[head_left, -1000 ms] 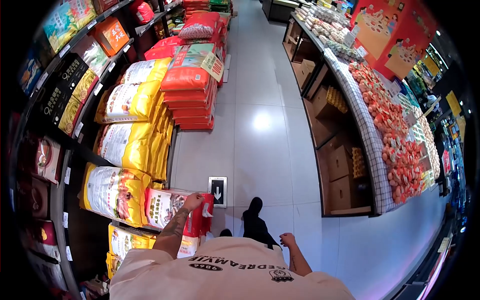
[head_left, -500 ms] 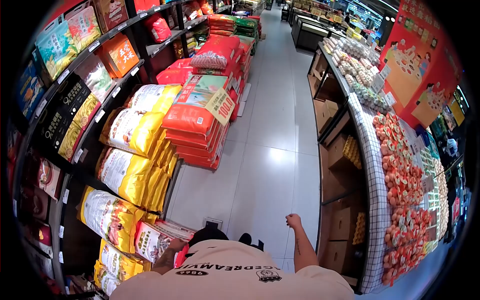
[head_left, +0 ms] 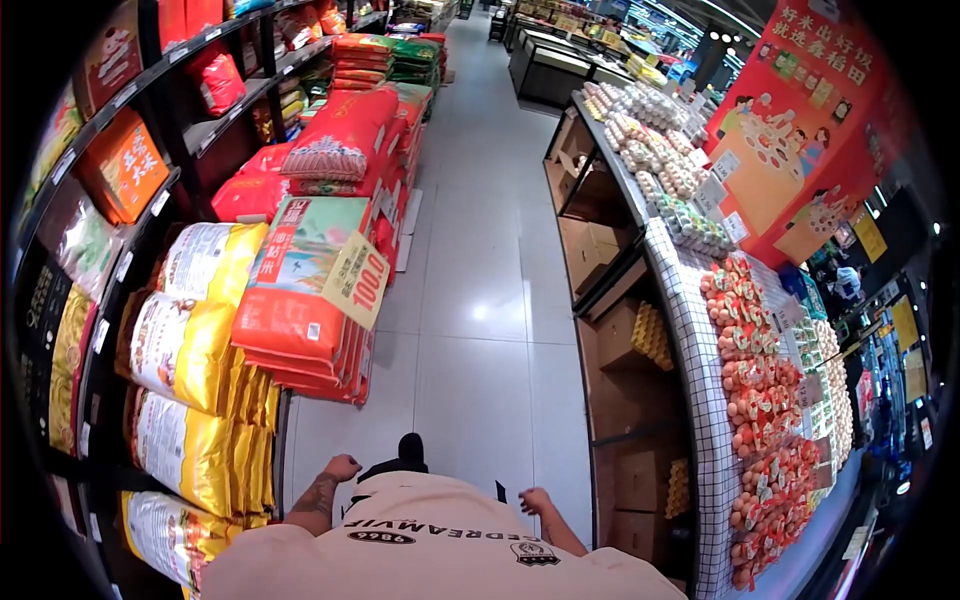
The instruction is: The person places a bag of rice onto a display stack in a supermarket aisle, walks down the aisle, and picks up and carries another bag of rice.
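Observation:
My left hand point(head_left: 342, 467) hangs low over the floor, left of my dark shoe point(head_left: 411, 449), its fingers curled; what it holds, if anything, is too small to tell. The yellow rice bags point(head_left: 180, 450) are the goods nearest to it, stacked on the left. On the other side of my body, my right hand point(head_left: 535, 501) is held low with curled fingers, and a small dark thing shows beside it. The egg stand's wooden compartments point(head_left: 630, 400) lie further right of that hand.
Red rice bags point(head_left: 300, 325) with a price sign point(head_left: 357, 280) jut into the grey tiled aisle point(head_left: 465, 300) from the left. A shelf of boxes point(head_left: 128, 160) lines the left edge. Bagged eggs point(head_left: 765, 400) lie on the right stand by a red display point(head_left: 790, 120).
The stacks have come closer and the view has shifted along the aisle. My left hand has come away from the white and red bag that it was at. My right hand is lower.

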Demonstrator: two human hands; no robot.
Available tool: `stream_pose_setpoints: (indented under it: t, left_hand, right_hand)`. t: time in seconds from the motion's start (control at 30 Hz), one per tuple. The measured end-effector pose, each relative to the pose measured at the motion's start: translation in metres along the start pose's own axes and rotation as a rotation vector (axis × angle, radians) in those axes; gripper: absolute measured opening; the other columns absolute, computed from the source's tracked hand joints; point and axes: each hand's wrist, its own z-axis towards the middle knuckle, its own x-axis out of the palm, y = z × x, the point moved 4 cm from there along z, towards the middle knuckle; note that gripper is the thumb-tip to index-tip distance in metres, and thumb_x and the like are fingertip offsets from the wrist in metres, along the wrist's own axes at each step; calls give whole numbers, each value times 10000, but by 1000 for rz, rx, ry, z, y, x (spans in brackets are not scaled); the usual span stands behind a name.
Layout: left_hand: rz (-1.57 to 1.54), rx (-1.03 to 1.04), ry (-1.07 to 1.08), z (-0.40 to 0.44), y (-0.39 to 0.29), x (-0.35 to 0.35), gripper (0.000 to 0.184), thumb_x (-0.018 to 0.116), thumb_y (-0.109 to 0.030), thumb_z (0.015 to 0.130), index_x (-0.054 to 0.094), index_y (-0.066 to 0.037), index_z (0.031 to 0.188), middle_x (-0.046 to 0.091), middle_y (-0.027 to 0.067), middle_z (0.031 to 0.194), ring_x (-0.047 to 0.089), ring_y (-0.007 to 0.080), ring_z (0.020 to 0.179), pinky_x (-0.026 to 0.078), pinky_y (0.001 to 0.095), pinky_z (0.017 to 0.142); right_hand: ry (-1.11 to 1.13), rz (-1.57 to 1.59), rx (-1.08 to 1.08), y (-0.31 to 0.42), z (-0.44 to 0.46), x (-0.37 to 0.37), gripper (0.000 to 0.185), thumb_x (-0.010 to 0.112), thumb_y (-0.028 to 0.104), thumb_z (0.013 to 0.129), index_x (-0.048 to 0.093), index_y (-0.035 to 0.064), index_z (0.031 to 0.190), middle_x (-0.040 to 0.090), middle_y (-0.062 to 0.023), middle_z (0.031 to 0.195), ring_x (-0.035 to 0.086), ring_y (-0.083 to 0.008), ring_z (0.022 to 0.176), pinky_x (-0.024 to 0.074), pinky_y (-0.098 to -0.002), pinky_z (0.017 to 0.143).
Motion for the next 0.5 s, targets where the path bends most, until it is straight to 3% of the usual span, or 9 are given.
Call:
stream_pose_setpoints:
  t: [0.07, 0.13, 0.23, 0.3, 0.4, 0.5]
  left_hand:
    - [155, 205, -152, 42, -34, -53, 347, 598, -324, 710, 649, -46, 911, 640, 156, 892, 600, 300, 869, 469, 373, 799]
    - [49, 222, -318, 76, -64, -108, 356, 591, -287, 714, 614, -35, 964, 627, 180, 875, 593, 322, 857, 465, 389, 801]
    - [48, 244, -645, 99, -117, -193, 416, 587, -246, 699, 550, -32, 1054, 546, 215, 1032, 514, 356, 990, 430, 411, 854]
    - [-28, 240, -806, 127, -138, -234, 457, 590, -238, 688, 524, -32, 1090, 476, 224, 1142, 449, 373, 1069, 407, 428, 882]
    - [30, 114, -901, 133, -171, -274, 509, 593, -243, 681, 485, -48, 1139, 379, 211, 1234, 371, 383, 1127, 381, 453, 903]
    - [120, 14, -817, 165, -157, -281, 543, 611, -251, 667, 465, -56, 1153, 348, 200, 1267, 347, 387, 1153, 372, 455, 919]
  right_hand:
    - [2, -11, 81, 6, -8, 3, 217, 585, 260, 772, 614, 48, 810, 613, -92, 721, 605, -225, 600, 481, -350, 503]
    - [-58, 38, 92, 24, -11, -5, 206, 576, 245, 776, 613, 43, 766, 607, -91, 709, 592, -219, 554, 477, -341, 482]
    - [-127, 199, 7, 73, -4, -17, 186, 560, 214, 776, 605, 33, 782, 604, -89, 680, 586, -207, 529, 475, -332, 465]
    - [-123, 129, -36, 120, 11, -29, 215, 557, 224, 781, 613, 28, 848, 619, -96, 723, 598, -197, 547, 476, -324, 471]
    - [-134, 74, -119, 192, 46, -47, 247, 550, 243, 788, 618, 33, 900, 629, -98, 745, 603, -192, 557, 481, -318, 480]
    - [-130, -3, -235, 279, 66, -70, 275, 540, 250, 795, 608, 27, 941, 630, -90, 749, 614, -177, 583, 480, -291, 473]
